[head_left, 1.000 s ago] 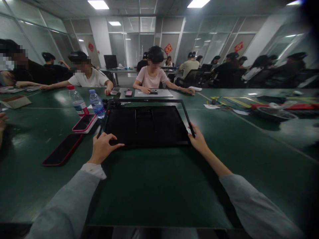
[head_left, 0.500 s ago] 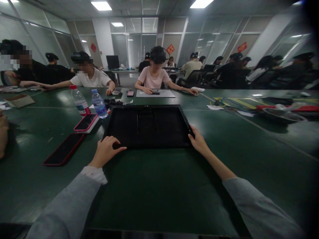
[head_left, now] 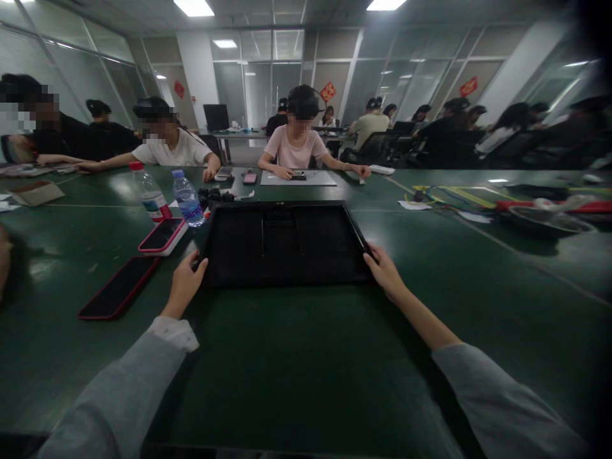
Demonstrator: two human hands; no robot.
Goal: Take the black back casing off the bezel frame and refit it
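Observation:
A black rectangular tray-like panel (head_left: 234, 248) with a raised rim lies in front of me on the green table (head_left: 296, 370). It has a small light mark on its far rim and thin lines on its inner face. My left hand (head_left: 186, 284) grips the near left corner, thumb over the rim, the other fingers hidden at the outer side. On the right edge, near the front corner, my right hand (head_left: 386, 273) is closed the same way, with its thumb on the rim.
Left of the panel lie a red-edged phone (head_left: 119, 288) and a pink-and-white phone-like device (head_left: 163, 236). Behind them stand a red-capped bottle (head_left: 152, 199) and a blue-capped bottle (head_left: 188, 201). A bowl (head_left: 549, 221) sits at the right. Across the table a person (head_left: 299, 143) works.
My left hand has moved left, from the panel's near edge to its left corner, and closed on the rim. The right hand keeps its hold at the right edge.

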